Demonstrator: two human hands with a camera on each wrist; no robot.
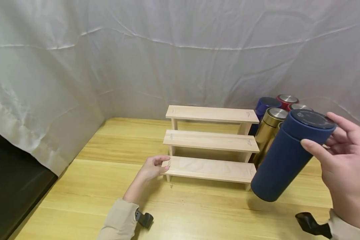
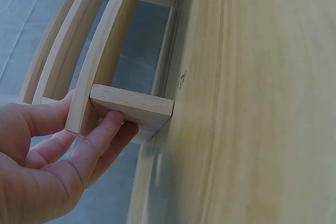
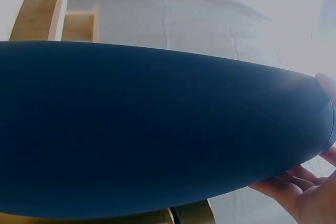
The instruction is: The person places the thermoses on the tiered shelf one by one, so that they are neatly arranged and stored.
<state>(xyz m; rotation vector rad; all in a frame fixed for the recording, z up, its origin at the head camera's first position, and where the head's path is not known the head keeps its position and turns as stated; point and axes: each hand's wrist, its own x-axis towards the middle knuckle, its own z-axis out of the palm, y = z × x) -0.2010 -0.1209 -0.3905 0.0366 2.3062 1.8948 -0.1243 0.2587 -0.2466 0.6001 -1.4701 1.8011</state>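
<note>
My right hand [image 1: 348,146] grips a navy blue thermos [image 1: 288,160] around its top, thumb on the near side and fingers behind the dark lid. The thermos is tilted and held in the air, its base toward the right end of a three-tier wooden display shelf [image 1: 210,168]. In the right wrist view the blue thermos body [image 3: 157,129] fills most of the picture. My left hand [image 1: 153,168] pinches the left end of the lowest tier. The left wrist view shows the thumb on top of that board [image 2: 86,98] and the fingertips under it, against the end support.
Behind the held thermos stand more thermoses: a gold one [image 1: 267,126], a purple-blue one [image 1: 265,105] and red ones with silver lids [image 1: 287,99]. A grey-white curtain [image 1: 198,66] hangs behind the wooden table [image 1: 108,190]. Something black [image 1: 12,186] lies beyond its left edge.
</note>
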